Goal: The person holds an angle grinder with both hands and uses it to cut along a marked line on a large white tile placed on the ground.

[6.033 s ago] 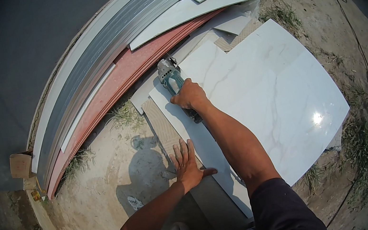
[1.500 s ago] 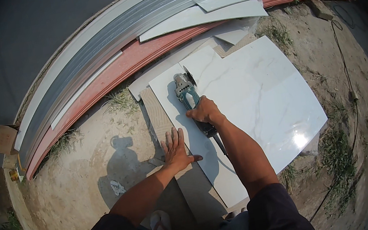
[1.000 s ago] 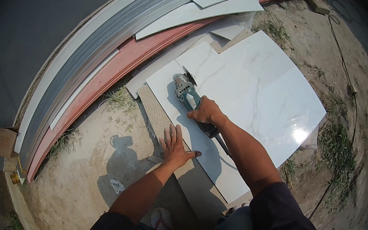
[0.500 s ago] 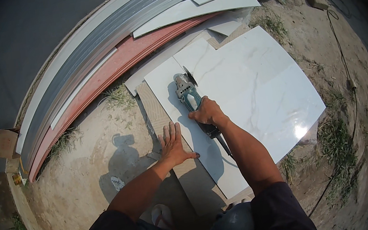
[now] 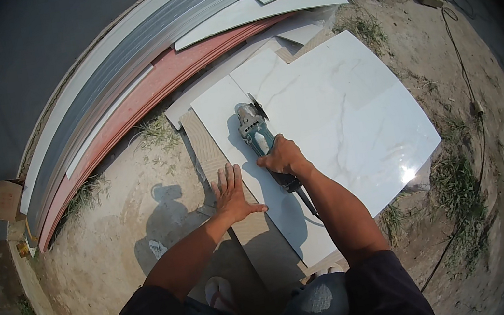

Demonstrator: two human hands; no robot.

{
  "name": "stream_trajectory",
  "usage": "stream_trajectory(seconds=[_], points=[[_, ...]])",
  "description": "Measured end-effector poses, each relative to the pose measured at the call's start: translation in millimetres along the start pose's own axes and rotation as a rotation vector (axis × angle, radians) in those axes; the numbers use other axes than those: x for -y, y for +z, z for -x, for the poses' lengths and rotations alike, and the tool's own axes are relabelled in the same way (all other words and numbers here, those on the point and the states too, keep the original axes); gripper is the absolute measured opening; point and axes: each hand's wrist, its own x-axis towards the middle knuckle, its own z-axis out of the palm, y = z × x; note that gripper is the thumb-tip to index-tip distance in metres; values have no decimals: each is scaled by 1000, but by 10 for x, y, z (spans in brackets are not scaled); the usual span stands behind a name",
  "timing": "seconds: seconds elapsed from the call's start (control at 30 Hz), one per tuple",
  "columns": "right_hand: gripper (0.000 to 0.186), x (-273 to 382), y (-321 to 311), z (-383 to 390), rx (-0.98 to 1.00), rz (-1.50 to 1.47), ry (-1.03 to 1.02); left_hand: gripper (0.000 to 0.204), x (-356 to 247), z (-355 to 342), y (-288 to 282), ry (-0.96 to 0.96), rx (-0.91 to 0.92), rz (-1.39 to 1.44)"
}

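Observation:
A green and grey angle grinder (image 5: 257, 131) is gripped around its body by my right hand (image 5: 283, 156). Its thin disc (image 5: 258, 107) stands on edge at the surface of a large white marbled tile (image 5: 352, 122); whether it bites into the tile I cannot tell. A straight line runs across the tile from its far edge toward the disc. My left hand (image 5: 231, 195) lies spread, thumb out, along the tile's left edge, partly over the brown ridged board (image 5: 208, 148) beneath. The grinder's black cord (image 5: 306, 201) trails from its rear end.
Beyond the tile lie pink boards (image 5: 125, 108), grey metal profiles (image 5: 190, 19) and white offcut strips (image 5: 262, 14). A cable with a connector (image 5: 476, 109) runs over the sandy ground at right, past grass tufts (image 5: 458, 191). My sandalled foot (image 5: 219, 289) is near the board.
The whole view has shifted slightly, so everything sits a little further left and up. Grinder and hands keep nearly the same places on the tile.

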Motion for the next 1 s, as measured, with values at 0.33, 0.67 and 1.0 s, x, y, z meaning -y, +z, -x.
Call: stream_trajectory(seconds=[0.33,0.67,1.0], points=[[80,-16,23,54,10,-15,27,151,-16,7,-17,-14,18,-9],[81,-109,70,156,11,27,31,150,-46,18,-33,-13,22,-5],[79,-161,68,286,28,16,56,150,-50,27,-34,-22,25,-2]])
